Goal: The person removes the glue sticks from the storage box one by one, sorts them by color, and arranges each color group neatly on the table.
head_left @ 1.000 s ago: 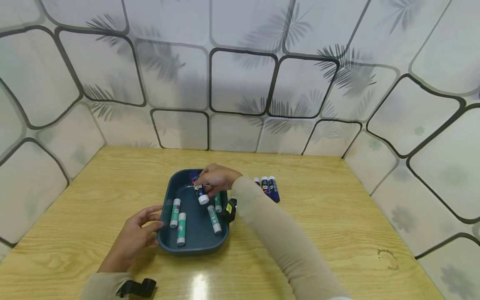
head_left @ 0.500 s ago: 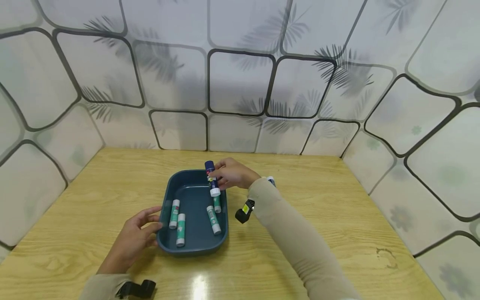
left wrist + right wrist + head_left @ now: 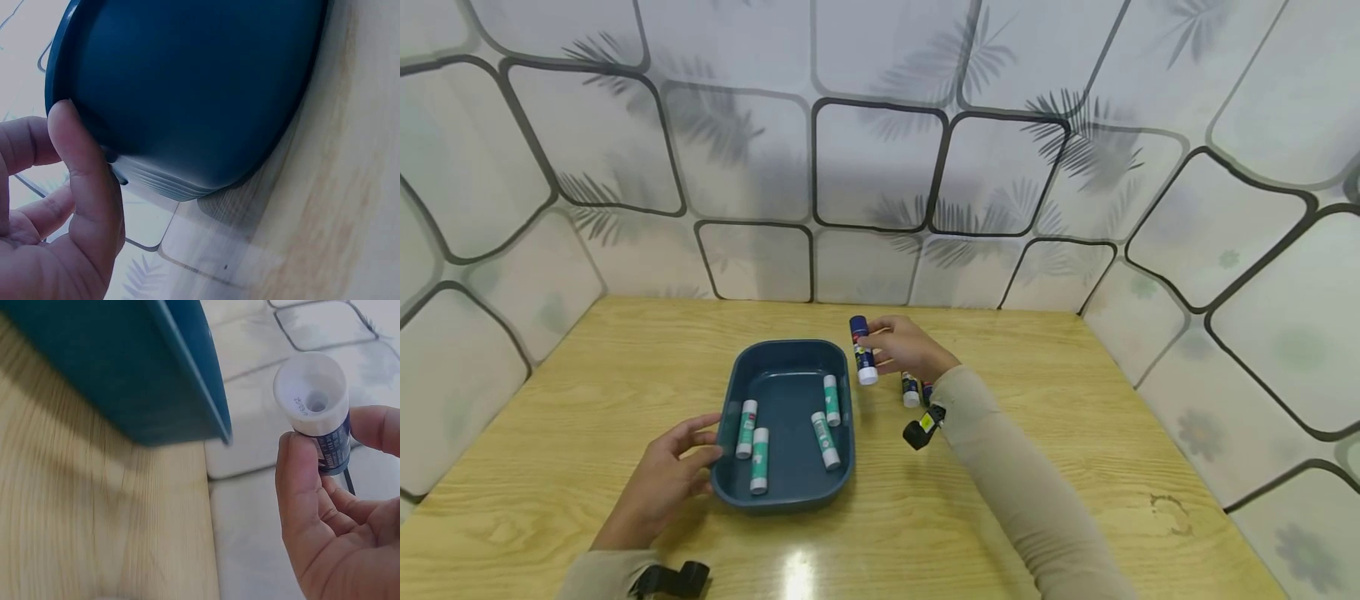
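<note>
Just right of blue tub [image 3: 790, 433], head view: right hand [image 3: 913, 346] pinched glue stick [image 3: 864, 360] above table [image 3: 1000, 375], long axis running far to near, navy cap [image 3: 858, 324] away, white base [image 3: 868, 377] toward person; left hand [image 3: 673, 471], fingers spread, touched tub's opposite side. Left wrist view: thumb [image 3: 81, 162] at tub's rim, close up. Right wrist view: white base's hollow underside faced camera, printed marks [image 3: 300, 407] inside, unseen from head.

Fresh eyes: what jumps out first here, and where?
Probably the dark blue tray first, left of centre in the head view, with four green sticks inside. Next, the navy stick with a white end, held in the right hand just right of the tray.
</note>
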The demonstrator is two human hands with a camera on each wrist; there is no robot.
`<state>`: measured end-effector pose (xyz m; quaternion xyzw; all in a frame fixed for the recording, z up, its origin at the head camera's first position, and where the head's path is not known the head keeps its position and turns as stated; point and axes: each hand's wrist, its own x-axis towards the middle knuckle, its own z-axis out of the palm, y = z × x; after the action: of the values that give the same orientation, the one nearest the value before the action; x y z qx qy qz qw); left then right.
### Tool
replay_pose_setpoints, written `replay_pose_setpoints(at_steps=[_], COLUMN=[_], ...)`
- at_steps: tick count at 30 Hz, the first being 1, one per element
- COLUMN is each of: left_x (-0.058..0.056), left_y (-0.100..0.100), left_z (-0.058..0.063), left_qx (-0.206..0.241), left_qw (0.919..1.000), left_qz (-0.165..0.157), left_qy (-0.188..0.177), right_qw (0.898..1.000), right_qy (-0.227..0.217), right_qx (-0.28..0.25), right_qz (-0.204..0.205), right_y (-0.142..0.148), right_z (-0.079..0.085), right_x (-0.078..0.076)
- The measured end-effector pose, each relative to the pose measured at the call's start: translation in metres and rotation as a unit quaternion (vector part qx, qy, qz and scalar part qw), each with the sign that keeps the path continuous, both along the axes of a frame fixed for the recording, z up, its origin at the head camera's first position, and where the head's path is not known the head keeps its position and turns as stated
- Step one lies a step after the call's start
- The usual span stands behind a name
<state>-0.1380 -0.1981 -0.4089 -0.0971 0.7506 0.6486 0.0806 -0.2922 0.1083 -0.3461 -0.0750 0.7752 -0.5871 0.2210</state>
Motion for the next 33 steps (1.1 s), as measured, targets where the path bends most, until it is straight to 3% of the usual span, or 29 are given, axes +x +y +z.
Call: replay_pose_setpoints(at_steps=[20, 33], left_x=[-0.001, -0.001], left_y=[-0.001, -0.002], left_z=[-0.002, -0.003], left_qx=[0.007, 0.011], left_qw=[1.0000, 0.9999], left_qz=[-0.002, -0.003], left_qy=[0.005, 0.001], right_qw=[0.999, 0.994], right_qy=[-0.008, -0.035], right_qx=[0.009, 0.034], right_qz=[-0.049, -0.094], right_y=[0.078, 0.110], right_z=[-0.019, -0.033], right_x=[-0.004, -0.002])
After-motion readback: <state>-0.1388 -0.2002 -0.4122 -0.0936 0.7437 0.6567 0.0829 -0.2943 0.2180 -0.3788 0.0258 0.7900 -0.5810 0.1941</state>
